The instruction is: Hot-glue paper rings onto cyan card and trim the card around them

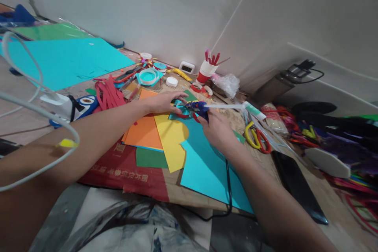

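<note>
My right hand (217,124) is wrapped round the grip of a blue hot glue gun (197,106). A long white glue stick (226,106) sticks out of its back, and a black cord (228,185) hangs below. The gun's tip points left, close to my left hand (167,101). Curved left fingers hold a small blue-and-red paper piece (183,115), partly hidden by the hand and gun. Beneath both hands lie a cut blue sheet (209,165), a yellow sheet with a scalloped edge (174,136) and orange sheets (144,132).
Red paper strips (109,94) and paper rings (147,75) lie left and behind. A paper cup (206,71) holds red sticks. To the right are scissors (261,139), a black phone (298,185) and a bottle (277,84). White cable (59,161) loops across the left foreground.
</note>
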`<state>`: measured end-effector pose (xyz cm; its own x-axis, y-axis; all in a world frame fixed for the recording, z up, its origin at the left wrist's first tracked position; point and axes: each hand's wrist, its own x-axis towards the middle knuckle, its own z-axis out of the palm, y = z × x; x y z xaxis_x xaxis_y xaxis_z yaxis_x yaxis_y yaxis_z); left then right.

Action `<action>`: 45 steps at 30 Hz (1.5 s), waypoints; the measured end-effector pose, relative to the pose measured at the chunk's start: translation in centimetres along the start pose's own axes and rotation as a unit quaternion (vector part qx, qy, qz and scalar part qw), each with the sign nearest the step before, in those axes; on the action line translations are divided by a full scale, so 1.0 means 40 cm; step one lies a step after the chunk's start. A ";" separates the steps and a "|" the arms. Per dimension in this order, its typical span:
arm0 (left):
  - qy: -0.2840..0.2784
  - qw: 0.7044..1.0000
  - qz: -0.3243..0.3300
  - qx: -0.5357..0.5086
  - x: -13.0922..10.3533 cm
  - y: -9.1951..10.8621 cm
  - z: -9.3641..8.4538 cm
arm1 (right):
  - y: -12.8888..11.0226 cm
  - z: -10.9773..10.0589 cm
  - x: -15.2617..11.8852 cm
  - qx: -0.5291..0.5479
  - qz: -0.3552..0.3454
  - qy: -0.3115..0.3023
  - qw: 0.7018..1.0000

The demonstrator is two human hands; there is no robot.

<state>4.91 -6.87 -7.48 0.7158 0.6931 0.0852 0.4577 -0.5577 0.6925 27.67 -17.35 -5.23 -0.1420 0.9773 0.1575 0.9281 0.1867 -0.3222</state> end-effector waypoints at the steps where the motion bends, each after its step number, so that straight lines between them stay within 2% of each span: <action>1: 0.001 1.000 -0.002 0.005 0.001 0.000 0.000 | 0.001 0.004 0.002 0.002 -0.002 0.002 1.000; 10: 0.001 1.000 -0.007 0.012 0.003 -0.003 0.002 | 0.001 0.029 0.016 0.015 -0.024 0.004 1.000; 24: 0.002 1.000 -0.026 -0.005 0.001 0.007 0.002 | -0.033 0.017 0.016 0.034 0.018 -0.028 0.999; 32: 0.004 1.000 -0.020 -0.008 0.002 0.005 0.001 | -0.027 0.013 0.015 0.034 0.013 -0.017 0.999; 45: 0.003 1.000 -0.022 0.012 0.002 0.013 -0.002 | -0.036 0.010 0.013 0.042 0.014 -0.033 0.998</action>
<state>5.16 -7.07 -7.08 0.6912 0.7202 0.0599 0.5013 -0.5375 0.6781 26.13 -17.09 -5.06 -0.1420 0.9861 0.0861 0.9002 0.1649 -0.4030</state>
